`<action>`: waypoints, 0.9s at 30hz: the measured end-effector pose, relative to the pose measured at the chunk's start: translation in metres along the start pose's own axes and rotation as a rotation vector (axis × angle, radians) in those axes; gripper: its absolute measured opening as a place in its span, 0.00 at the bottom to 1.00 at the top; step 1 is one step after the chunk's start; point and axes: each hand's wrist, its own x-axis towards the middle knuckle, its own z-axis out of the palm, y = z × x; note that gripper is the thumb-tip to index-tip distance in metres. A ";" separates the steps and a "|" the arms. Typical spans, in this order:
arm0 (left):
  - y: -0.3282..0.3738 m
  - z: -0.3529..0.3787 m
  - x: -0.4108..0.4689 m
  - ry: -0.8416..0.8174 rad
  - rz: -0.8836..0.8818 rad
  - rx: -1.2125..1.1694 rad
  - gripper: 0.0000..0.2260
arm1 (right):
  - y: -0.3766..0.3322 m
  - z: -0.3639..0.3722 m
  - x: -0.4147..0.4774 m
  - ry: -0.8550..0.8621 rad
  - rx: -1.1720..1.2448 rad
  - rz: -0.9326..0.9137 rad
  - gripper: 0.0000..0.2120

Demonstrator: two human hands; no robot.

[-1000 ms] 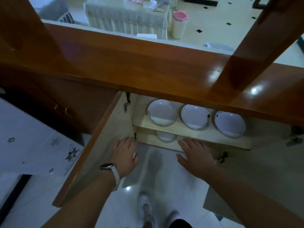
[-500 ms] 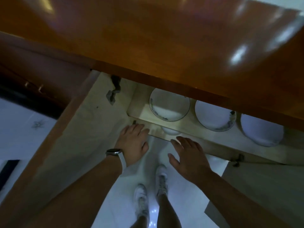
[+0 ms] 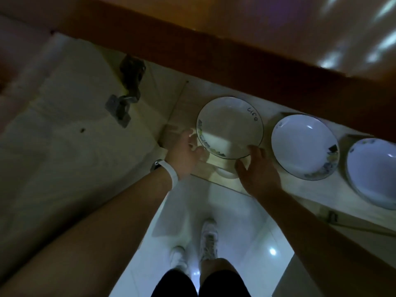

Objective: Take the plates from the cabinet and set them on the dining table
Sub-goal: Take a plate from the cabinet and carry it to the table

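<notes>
Three white plates with dark rims and painted edges stand side by side on the pale cabinet shelf (image 3: pixel 265 187): the left plate (image 3: pixel 230 127), the middle plate (image 3: pixel 304 146) and the right plate (image 3: pixel 372 172), which is cut off by the frame edge. My left hand (image 3: pixel 186 150), with a white wristband, has its fingers spread at the left plate's left rim. My right hand (image 3: pixel 257 170) is spread at its lower right rim, with fingertips touching the edge. The plate still rests on the shelf.
A brown wooden countertop (image 3: pixel 235 28) overhangs the shelf closely. The open cabinet door (image 3: pixel 64 146) with its metal hinge (image 3: pixel 126 103) is on the left. A small white bowl (image 3: pixel 227 174) shows below the shelf edge. My feet stand on white floor tiles (image 3: pixel 246 221).
The view has dropped lower and closer to the shelf. Both hands moved forward from the shelf's front edge up to the left plate's rim.
</notes>
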 end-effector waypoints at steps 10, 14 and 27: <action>0.007 -0.001 0.059 -0.015 0.007 0.002 0.12 | 0.006 0.021 0.042 0.204 0.316 0.212 0.32; 0.008 0.003 0.070 -0.028 -0.002 -0.008 0.14 | 0.011 0.027 0.053 0.202 0.354 0.260 0.30; 0.012 0.001 0.061 0.006 -0.010 -0.023 0.15 | 0.016 0.022 0.053 0.165 0.529 0.322 0.22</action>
